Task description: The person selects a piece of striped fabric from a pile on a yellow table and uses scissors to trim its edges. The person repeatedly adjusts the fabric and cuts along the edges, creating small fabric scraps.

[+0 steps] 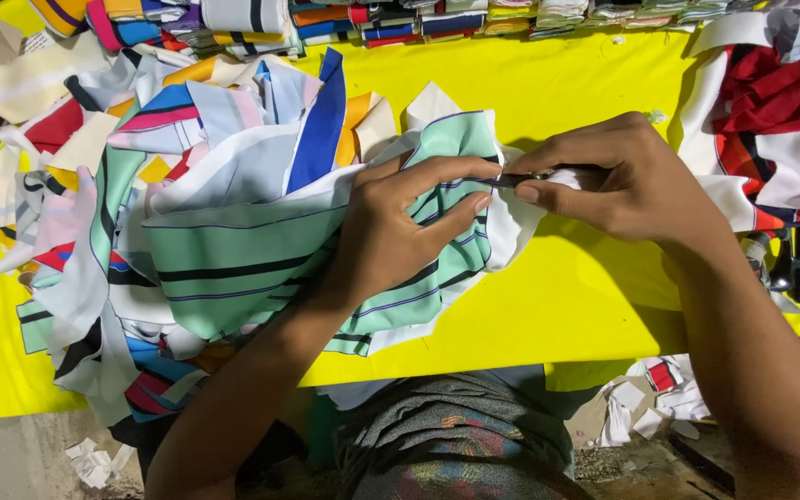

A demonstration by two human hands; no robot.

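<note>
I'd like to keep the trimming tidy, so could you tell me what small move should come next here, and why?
Probably close the small dark cutting tool on the white edge of the mint striped fabric piece. The right hand holds the tool at that edge, and the left hand presses the piece flat on the yellow table.
</note>
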